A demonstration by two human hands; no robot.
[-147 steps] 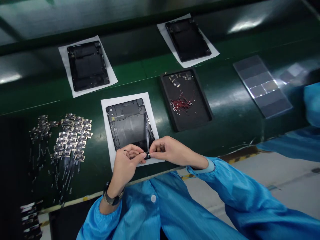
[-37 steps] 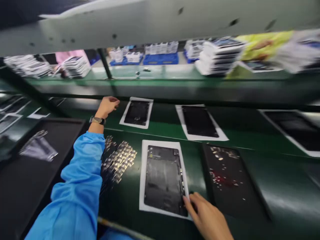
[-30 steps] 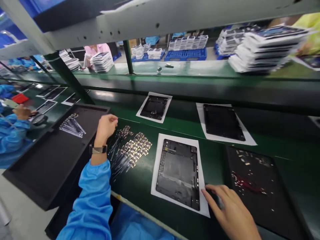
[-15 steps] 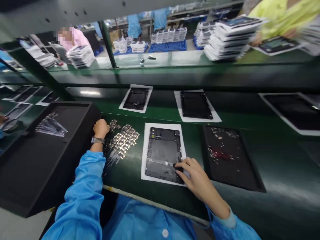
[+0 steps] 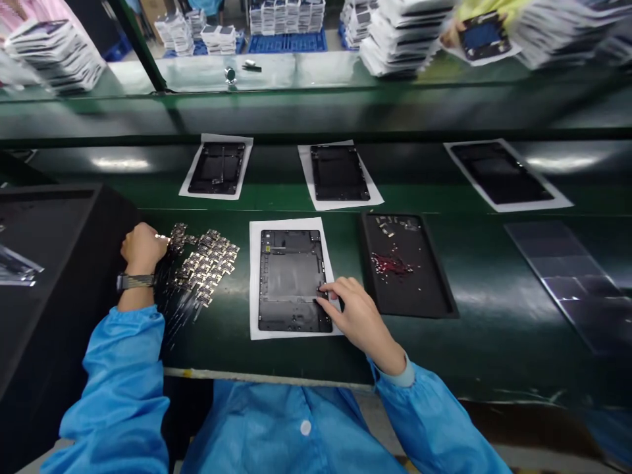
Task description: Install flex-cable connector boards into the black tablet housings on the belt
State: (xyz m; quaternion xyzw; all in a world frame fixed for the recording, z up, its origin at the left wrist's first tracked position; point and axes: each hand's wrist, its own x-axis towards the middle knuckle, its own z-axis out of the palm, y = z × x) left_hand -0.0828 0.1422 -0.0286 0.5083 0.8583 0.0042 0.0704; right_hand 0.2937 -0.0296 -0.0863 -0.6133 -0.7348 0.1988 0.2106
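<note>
A black tablet housing, its inner side up, lies on a white sheet in front of me. Over its right edge, my right hand has thumb and index finger close together in a pinch; whatever is between them is too small to make out. My left hand, with a watch on its wrist, is closed at the left end of a spread of small circuit boards. A shiny bit shows at its fingertips, which are mostly hidden. Thin clear strips lie below the boards.
On the right is a black tray with small parts and red bits, then clear film sheets. Behind lie more housings on paper, including one at the middle. A large black bin stands left. A person in yellow works across the shelf.
The camera view has turned, so the bench things appear further left and higher. My right hand stays at the housing's right edge; my left stays by the circuit boards.
</note>
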